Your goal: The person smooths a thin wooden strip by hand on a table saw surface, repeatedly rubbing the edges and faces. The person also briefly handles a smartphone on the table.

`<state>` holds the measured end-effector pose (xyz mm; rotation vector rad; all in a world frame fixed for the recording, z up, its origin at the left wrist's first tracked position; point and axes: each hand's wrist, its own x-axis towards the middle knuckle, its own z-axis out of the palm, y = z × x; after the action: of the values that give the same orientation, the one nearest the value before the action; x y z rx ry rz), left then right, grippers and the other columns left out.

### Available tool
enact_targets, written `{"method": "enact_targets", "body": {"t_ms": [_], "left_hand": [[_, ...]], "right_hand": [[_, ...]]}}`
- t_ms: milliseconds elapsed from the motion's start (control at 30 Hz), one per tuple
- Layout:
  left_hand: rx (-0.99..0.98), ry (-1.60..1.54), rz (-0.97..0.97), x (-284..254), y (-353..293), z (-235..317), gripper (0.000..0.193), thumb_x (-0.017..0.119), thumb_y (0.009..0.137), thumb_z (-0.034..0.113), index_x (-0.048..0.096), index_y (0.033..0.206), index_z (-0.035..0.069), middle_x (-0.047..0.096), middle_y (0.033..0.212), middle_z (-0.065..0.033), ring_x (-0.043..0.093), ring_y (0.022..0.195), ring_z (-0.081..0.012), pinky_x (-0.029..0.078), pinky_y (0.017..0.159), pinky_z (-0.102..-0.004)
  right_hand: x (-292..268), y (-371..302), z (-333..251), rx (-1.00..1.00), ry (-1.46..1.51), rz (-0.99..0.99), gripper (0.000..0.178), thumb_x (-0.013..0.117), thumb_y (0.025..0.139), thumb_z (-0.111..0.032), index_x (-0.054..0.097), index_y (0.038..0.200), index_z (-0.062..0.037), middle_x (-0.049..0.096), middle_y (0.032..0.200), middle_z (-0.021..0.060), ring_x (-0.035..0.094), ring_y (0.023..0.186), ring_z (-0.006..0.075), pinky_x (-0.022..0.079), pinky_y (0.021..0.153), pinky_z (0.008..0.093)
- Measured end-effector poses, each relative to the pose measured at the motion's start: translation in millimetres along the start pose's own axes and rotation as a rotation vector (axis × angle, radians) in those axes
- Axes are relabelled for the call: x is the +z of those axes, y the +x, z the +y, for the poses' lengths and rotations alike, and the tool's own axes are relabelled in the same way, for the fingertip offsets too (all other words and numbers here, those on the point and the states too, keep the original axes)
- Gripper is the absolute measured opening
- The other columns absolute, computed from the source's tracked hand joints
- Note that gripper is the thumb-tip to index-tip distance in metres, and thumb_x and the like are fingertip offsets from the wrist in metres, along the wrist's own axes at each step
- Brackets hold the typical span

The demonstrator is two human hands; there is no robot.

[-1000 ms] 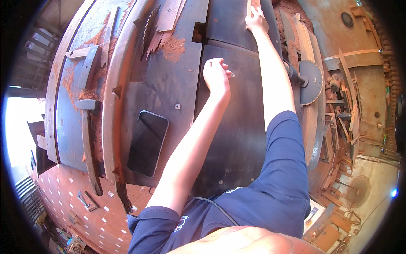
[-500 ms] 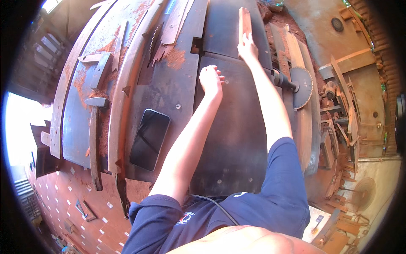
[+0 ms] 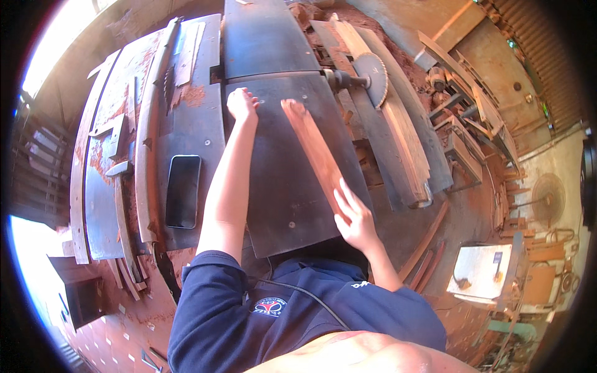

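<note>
Closest to me, the person's right hand rests on the near end of a reddish wooden board, fingers spread flat along its top and edge rather than clenched round it; it looks like a pressing, guiding hold. The board lies at a slant on the dark steel machine table, its far end pointing up toward the seam between the two table plates. Further out, the left hand sits on the bare table just left of the board's far end, fingers curled loosely down on the metal, holding nothing and not touching the wood.

As I judge it, the board is laid on the near plate and steadied, but most of its length is yet to cross the seam, so the pass looks barely begun.

Left of the arm a dark phone lies flat on the rusty side bench. Beyond the table's right edge a circular saw blade stands on its shaft, with stacked planks beside it.
</note>
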<state>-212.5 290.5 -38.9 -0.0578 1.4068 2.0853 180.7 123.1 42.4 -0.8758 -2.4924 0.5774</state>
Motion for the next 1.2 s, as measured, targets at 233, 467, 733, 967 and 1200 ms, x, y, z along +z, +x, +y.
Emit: {"method": "enact_targets", "body": {"t_ms": [233, 467, 733, 967, 1200], "left_hand": [[-0.056, -0.111, -0.027, -15.0, 1.4, 3.2, 0.026, 0.049, 0.09, 0.021, 0.058, 0.105, 0.001, 0.058, 0.093, -0.0145, 0.062, 0.069, -0.0274, 0.057, 0.057, -0.043], [-0.131, -0.248, -0.033, -24.5, 2.0, 4.2, 0.026, 0.053, 0.089, 0.02, 0.058, 0.108, 0.002, 0.059, 0.1, -0.0131, 0.06, 0.08, -0.0269, 0.056, 0.072, -0.0421], [-0.163, -0.251, -0.032, -27.0, 6.9, 3.4, 0.026, 0.052, 0.09, 0.02, 0.059, 0.109, 0.003, 0.06, 0.1, -0.0119, 0.061, 0.083, -0.0268, 0.055, 0.076, -0.0413], [-0.177, -0.284, -0.026, -23.2, 1.5, 0.8, 0.023, 0.048, 0.091, 0.019, 0.057, 0.104, 0.003, 0.057, 0.091, -0.0106, 0.058, 0.078, -0.0267, 0.054, 0.076, -0.044], [-0.182, -0.312, 0.014, -21.9, 2.7, 2.7, 0.022, 0.049, 0.092, 0.02, 0.06, 0.102, 0.004, 0.06, 0.084, -0.0101, 0.06, 0.065, -0.0234, 0.055, 0.063, -0.0388]], "right_hand": [[-31.1, -132.4, -31.7, 0.173, 0.028, 0.089, 0.045, 0.067, 0.075, -0.001, 0.068, 0.12, -0.0027, 0.053, 0.144, 0.0157, 0.054, 0.13, 0.0342, 0.048, 0.105, 0.0412], [-24.2, -128.6, -30.3, 0.13, -0.057, 0.26, 0.037, 0.069, 0.073, -0.005, 0.073, 0.11, -0.0042, 0.063, 0.131, 0.012, 0.057, 0.125, 0.0326, 0.049, 0.102, 0.0431], [0.3, -72.5, -23.6, 0.113, -0.038, 0.259, 0.04, 0.069, 0.076, -0.006, 0.07, 0.116, -0.0054, 0.059, 0.135, 0.012, 0.056, 0.124, 0.0345, 0.048, 0.102, 0.0415], [28.6, 28.7, 9.6, 0.007, -0.025, 0.286, 0.04, 0.068, 0.079, -0.007, 0.066, 0.119, -0.0047, 0.058, 0.134, 0.0146, 0.058, 0.119, 0.0329, 0.048, 0.101, 0.0409], [78.8, 182.2, 60.5, -0.129, -0.159, 0.378, 0.039, 0.068, 0.081, -0.015, 0.067, 0.119, -0.0102, 0.06, 0.132, 0.0113, 0.053, 0.123, 0.036, 0.044, 0.106, 0.0439]]}}
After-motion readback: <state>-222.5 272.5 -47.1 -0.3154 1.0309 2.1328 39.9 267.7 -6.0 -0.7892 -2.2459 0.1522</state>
